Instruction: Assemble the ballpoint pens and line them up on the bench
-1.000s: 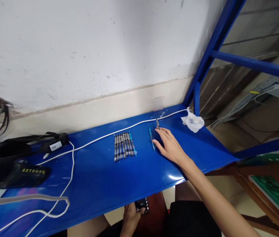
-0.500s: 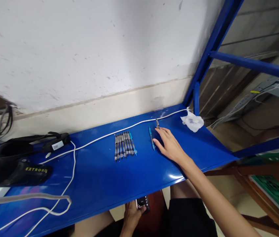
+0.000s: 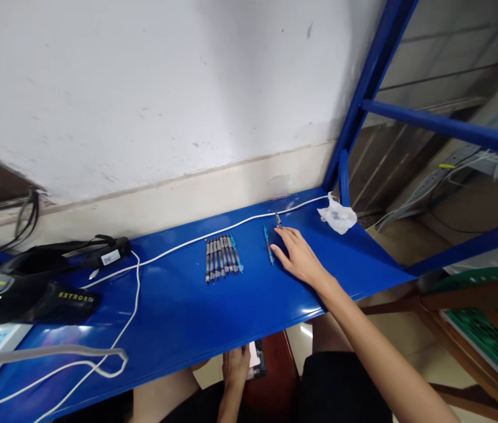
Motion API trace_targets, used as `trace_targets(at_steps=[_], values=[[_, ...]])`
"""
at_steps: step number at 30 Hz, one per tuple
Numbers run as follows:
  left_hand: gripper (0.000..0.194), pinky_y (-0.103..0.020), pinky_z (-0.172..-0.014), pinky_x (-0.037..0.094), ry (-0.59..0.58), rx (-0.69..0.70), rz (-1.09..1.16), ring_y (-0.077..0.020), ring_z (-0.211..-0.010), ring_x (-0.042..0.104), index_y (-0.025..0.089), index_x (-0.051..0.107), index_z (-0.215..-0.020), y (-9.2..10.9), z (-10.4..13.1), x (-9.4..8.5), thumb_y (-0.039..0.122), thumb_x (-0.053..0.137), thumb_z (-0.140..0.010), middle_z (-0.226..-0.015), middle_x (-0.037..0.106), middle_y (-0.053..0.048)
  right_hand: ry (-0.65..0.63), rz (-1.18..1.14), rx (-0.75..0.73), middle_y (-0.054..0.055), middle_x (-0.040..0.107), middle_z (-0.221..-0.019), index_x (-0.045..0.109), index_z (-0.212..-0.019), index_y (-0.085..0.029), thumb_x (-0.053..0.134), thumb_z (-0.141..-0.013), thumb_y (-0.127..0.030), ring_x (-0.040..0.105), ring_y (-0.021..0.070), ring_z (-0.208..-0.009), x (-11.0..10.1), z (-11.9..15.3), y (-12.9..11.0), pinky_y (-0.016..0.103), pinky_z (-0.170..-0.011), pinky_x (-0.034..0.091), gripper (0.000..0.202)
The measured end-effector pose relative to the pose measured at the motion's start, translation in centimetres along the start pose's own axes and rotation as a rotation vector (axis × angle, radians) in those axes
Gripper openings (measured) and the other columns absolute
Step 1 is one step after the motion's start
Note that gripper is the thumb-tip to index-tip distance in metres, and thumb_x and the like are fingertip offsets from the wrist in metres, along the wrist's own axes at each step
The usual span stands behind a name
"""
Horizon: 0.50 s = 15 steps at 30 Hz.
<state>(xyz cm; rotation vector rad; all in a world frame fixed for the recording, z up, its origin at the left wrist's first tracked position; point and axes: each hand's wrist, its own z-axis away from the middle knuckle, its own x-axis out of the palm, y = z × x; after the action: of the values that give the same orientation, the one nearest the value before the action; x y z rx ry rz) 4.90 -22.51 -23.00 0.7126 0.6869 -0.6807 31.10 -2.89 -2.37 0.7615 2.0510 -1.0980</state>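
A crumpled white bag (image 3: 337, 217) is noted at the far right of the blue table (image 3: 169, 311); its contents cannot be made out. The table is backed by a scuffed wall (image 3: 164, 88) and crossed by a white cable (image 3: 232, 226); a pen row (image 3: 223, 258) is laid mid-table. The grey pen (image 3: 278, 219) is partly covered by the fingertips of the right hand (image 3: 300, 257), thumb spread apart; whether it is gripped cannot be told. The blue pen (image 3: 268, 245) is placed just beside the thumb. Below, a phone (image 3: 254, 356) is met by the left hand (image 3: 235, 368), grip unclear.
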Motion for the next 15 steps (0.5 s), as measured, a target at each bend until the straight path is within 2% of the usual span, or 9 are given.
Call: trace_targets(at_steps=[2, 4, 7, 10, 15], values=[[0.065, -0.043, -0.123, 0.039, 0.026, 0.05, 0.04, -0.0385, -0.152, 0.048, 0.009, 0.057, -0.152, -0.2, -0.1, 0.1, 0.05, 0.049, -0.102, -0.161, 0.054, -0.023, 0.005, 0.01, -0.002, 0.017, 0.062, -0.152, 0.047, -0.16, -0.017, 0.043, -0.113, -0.049, 0.049, 0.0344, -0.148, 0.0, 0.2, 0.0, 0.059, -0.122, 0.046, 0.057], [0.074, -0.044, -0.125, 0.036, 0.072, 0.095, 0.051, -0.0404, -0.153, 0.047, 0.01, 0.059, -0.15, -0.6, -0.2, 0.5, 0.057, 0.061, -0.093, -0.16, 0.056, -0.023, 0.005, 0.025, -0.002, 0.018, 0.061, -0.154, 0.046, -0.161, -0.016, 0.043, -0.113, -0.049, 0.048, 0.0349, -0.149, -0.1, 0.5, -0.1, 0.059, -0.123, 0.046, 0.059], [0.079, -0.046, -0.126, 0.035, 0.126, 0.121, 0.021, -0.043, -0.153, 0.046, 0.008, 0.062, -0.145, -1.0, -0.5, 1.2, 0.056, 0.072, -0.083, -0.159, 0.055, -0.026, -0.004, 0.051, 0.016, 0.019, 0.057, -0.158, 0.043, -0.164, -0.017, 0.044, -0.112, -0.053, 0.045, 0.0364, -0.153, -0.4, 1.7, -0.5, 0.061, -0.122, 0.046, 0.063], [0.075, -0.047, -0.127, 0.035, 0.137, 0.148, 0.044, -0.0427, -0.15, 0.049, 0.008, 0.064, -0.141, -1.2, -0.9, 1.4, 0.056, 0.07, -0.084, -0.155, 0.059, -0.027, -0.025, 0.095, 0.046, 0.02, 0.051, -0.164, 0.04, -0.166, -0.017, 0.044, -0.112, -0.057, 0.04, 0.0373, -0.157, -0.9, 3.4, -1.0, 0.061, -0.123, 0.045, 0.068], [0.057, -0.045, -0.126, 0.038, 0.155, 0.149, 0.107, -0.0393, -0.147, 0.054, 0.01, 0.069, -0.134, -1.1, -1.1, 1.2, 0.045, 0.064, -0.089, -0.144, 0.069, -0.021, -0.042, 0.166, 0.072, 0.02, 0.045, -0.169, 0.037, -0.169, -0.02, 0.044, -0.111, -0.06, 0.037, 0.0377, -0.16, -1.4, 6.0, -1.8, 0.063, -0.122, 0.045, 0.07]])
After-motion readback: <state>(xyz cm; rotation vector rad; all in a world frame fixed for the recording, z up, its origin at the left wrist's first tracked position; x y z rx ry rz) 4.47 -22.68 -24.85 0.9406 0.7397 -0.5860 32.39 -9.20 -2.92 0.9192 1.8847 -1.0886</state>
